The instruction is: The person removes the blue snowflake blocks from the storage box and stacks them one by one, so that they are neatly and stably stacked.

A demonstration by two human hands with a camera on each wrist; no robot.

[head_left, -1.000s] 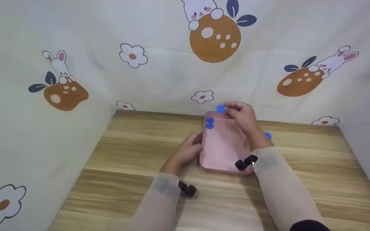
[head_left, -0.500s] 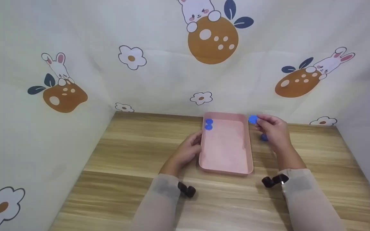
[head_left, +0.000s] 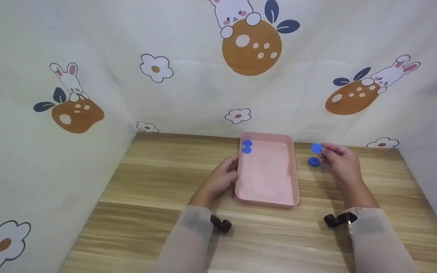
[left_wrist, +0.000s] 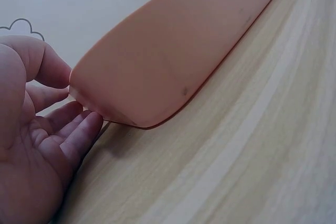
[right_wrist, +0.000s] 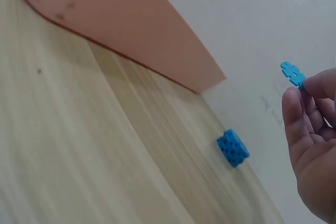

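Note:
Between thumb and fingertips, my right hand point(head_left: 343, 163) pinches a blue notched snowflake disc point(right_wrist: 292, 73), held up off the table. Just below that disc in the head view, a short stack of blue snowflake discs point(right_wrist: 233, 148) stands on the table, right of the pink tray point(head_left: 296, 182). Two more blue discs point(head_left: 247, 147) lie one behind the other in the tray's far left corner. My left hand point(head_left: 222, 177) rests on the table against the tray's left side; in the left wrist view its fingertips point(left_wrist: 93, 121) touch the pink wall.
The wood-grain table point(head_left: 157, 170) is closed in by pale cloth walls point(head_left: 188, 94) printed with rabbits, oranges and flowers. The tray's far end stands close to the back wall. Each sleeve carries a small black wrist camera point(head_left: 221, 224).
Still pinching a blue disc, my right hand has moved right and down from above the tray's far left corner to over the stack. The left hand and tray have stayed put.

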